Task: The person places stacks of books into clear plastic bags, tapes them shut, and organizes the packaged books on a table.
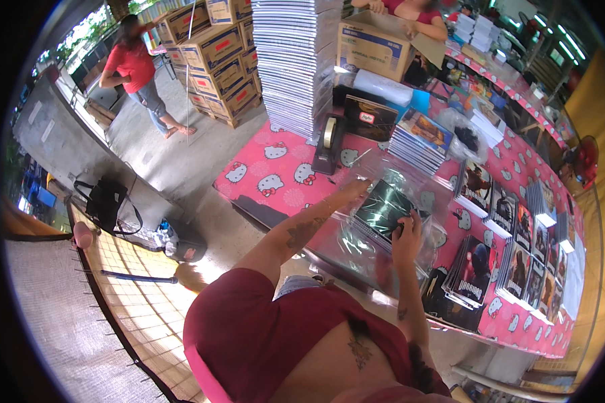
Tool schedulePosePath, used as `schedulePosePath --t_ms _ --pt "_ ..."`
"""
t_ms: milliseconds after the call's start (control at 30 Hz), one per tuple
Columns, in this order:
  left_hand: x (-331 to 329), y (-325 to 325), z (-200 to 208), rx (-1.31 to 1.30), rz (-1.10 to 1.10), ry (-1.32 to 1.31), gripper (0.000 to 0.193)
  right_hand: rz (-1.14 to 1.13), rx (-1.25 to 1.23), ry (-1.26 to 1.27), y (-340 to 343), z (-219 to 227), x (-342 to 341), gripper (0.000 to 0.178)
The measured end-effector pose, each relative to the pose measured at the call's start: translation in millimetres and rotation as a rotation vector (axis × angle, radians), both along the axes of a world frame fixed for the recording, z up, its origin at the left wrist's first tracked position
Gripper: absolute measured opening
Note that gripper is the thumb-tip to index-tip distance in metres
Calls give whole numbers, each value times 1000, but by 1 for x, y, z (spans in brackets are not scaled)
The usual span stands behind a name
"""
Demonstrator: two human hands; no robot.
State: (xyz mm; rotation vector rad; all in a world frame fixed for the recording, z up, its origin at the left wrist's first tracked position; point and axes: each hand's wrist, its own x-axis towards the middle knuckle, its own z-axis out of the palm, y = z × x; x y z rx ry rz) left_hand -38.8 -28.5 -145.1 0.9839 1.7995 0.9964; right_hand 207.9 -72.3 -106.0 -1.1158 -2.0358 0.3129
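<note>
A stack of books [382,209] with a dark, glossy top cover lies on the table before me, in and around transparent plastic film [359,248]. At the stack's far left corner, my left hand [356,191] is closed with its fingertips on the film. My right hand [407,232] bends round the stack's right edge, fingers curled against the cover and film. Light glares off the plastic, so where it wraps the books is hard to make out. A black tape dispenser [327,146] stands beyond my left hand.
Book piles [469,269] cover the right of the pink patterned table [275,151]. A tall book stack [294,67] rises at the far edge. One person handles a carton [373,47] across from me; another in red [132,67] stands by stacked cartons [215,57].
</note>
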Motion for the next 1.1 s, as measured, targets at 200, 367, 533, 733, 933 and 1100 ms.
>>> schedulePosePath --t_ms 200,367,533,733,933,1100 --pt "76 -40 87 922 -309 1101 72 37 -50 73 5 -3 2 26" --pt "99 -24 59 649 -643 1149 41 -37 18 189 -9 32 -1 31" --pt "99 -31 75 978 -530 1168 30 -83 -11 -152 -47 8 -1 37" --pt "94 -29 60 734 -738 835 35 -43 -17 -375 -68 8 -12 60" --pt "106 -43 40 729 -667 873 34 -118 -25 -480 -59 -16 -23 67" --pt "106 -44 49 557 -678 715 30 -57 -90 -374 -51 -7 -11 61"
